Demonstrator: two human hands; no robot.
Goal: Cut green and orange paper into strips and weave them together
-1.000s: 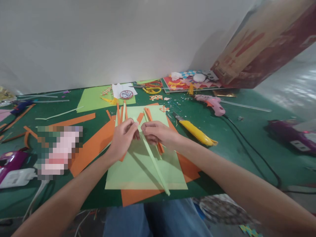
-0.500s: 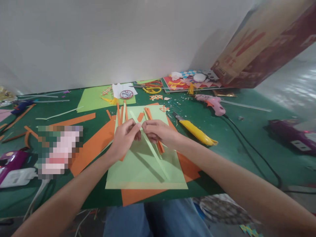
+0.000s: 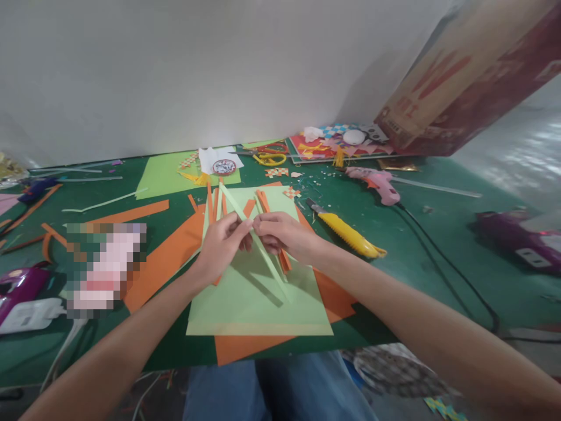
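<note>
Between my hands runs a narrow light green paper strip [image 3: 270, 261], slanting from upper left to lower right. My left hand [image 3: 227, 240] pinches it near the middle, thumb on top. Right beside it, my right hand [image 3: 283, 235] is closed on the same strip, its fingers curled under. Both hands hover over a light green paper sheet [image 3: 245, 316]. Folded orange paper strips [image 3: 284, 261] lie partly under my right hand, and more orange strips [image 3: 210, 202] stick out beyond my left hand. Orange paper [image 3: 166, 257] spreads beneath the green sheet.
A yellow utility knife [image 3: 350, 234] lies to the right, blade out. Behind it is a pink glue gun [image 3: 377, 184] with a black cord. Yellow-handled scissors [image 3: 270, 159] and a round patterned piece [image 3: 224, 168] lie at the back. A blurred-out object [image 3: 107, 266] is at left.
The green strip has slid up and to the left through my fingers, so its far end reaches higher and its near end is shorter. My hands stay in nearly the same place.
</note>
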